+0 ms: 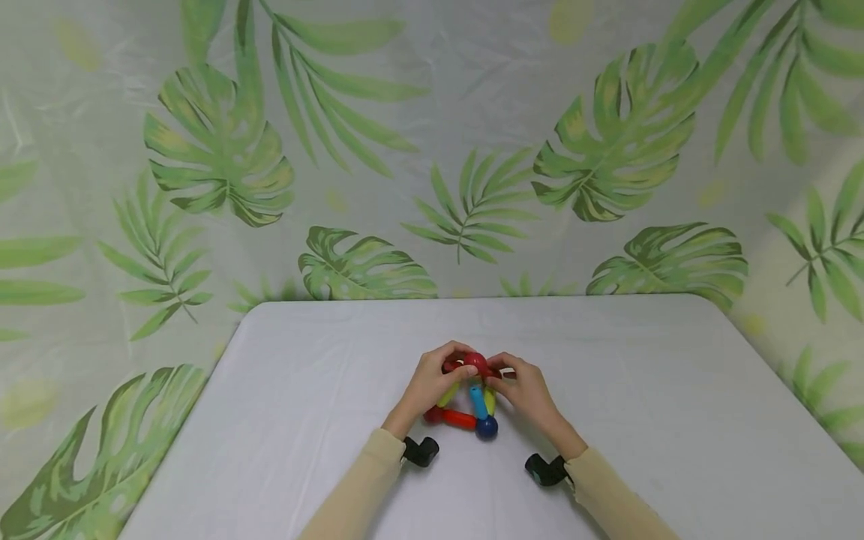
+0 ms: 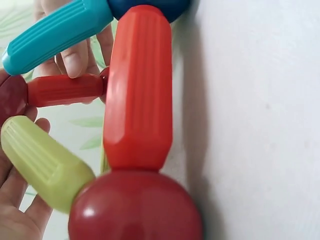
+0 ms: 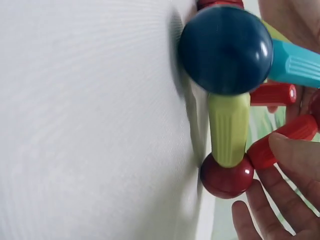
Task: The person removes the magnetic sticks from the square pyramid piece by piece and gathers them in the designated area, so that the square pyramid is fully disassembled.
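both hands, left hand (image 1: 432, 382) and right hand (image 1: 523, 386), pinch the top red ball (image 1: 475, 363) of the rod toy (image 1: 466, 409) at mid table (image 1: 304, 390); best keep the base flat and press lightly.

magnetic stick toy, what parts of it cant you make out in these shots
- Head view: the far rods and base corner sit behind the left hand and right hand.
- Left wrist view: the red ball and blue ball are cut off by the frame edges.
- Right wrist view: the teal rod runs off the right edge.
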The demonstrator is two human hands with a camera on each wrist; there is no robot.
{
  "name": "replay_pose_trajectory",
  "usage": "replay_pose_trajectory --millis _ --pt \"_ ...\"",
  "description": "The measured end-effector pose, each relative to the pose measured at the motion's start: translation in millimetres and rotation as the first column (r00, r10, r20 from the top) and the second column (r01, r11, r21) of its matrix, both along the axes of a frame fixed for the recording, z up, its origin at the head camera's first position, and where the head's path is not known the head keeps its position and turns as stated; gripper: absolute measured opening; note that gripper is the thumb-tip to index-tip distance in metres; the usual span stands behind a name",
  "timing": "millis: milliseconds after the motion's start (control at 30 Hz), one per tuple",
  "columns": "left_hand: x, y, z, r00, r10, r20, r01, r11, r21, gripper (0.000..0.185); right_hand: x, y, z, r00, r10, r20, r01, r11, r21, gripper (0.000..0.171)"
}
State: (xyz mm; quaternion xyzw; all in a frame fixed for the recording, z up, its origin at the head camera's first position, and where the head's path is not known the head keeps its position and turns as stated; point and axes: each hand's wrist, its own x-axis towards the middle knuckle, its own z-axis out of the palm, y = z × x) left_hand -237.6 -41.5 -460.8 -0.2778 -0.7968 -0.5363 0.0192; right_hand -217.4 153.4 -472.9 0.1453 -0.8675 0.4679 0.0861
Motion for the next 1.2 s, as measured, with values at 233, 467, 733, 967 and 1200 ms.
replay_pose_trajectory --millis 233,467,733,967,1200 --pt "7.3 0.3 9.6 0.998 0.008 0.062 -0.011 0.999 0.041 0.026 0.5 2.3 -0.2 0.999 0.034 -0.041 -0.031 0.998 0.063 0.019" --pt "17.8 -5.1 46.4 0.996 0.018 0.087 -0.029 0.992 0.125 0.029 1.9 7.6 -2.0 0.999 0.047 0.007 -0.047 0.998 0.045 0.016" --pt "-4.8 -27.4 23.7 0.986 0.152 0.067 -0.161 0.973 0.167 0.028 2.2 11.9 1.6 0.983 0.059 0.175 -0.06 0.998 -0.002 0.021" --pt "-35.9 -44.5 -9.2 0.952 0.269 0.145 -0.289 0.948 0.135 0.034 -5.9 13.8 -0.8 0.979 0.055 0.197 -0.06 0.998 0.016 0.018" --pt "-59.8 -48.9 -12.7 0.914 0.335 0.231 -0.344 0.939 0.002 0.033 -18.6 17.5 -2.6 0.971 0.081 0.225 -0.072 0.996 -0.046 0.02"
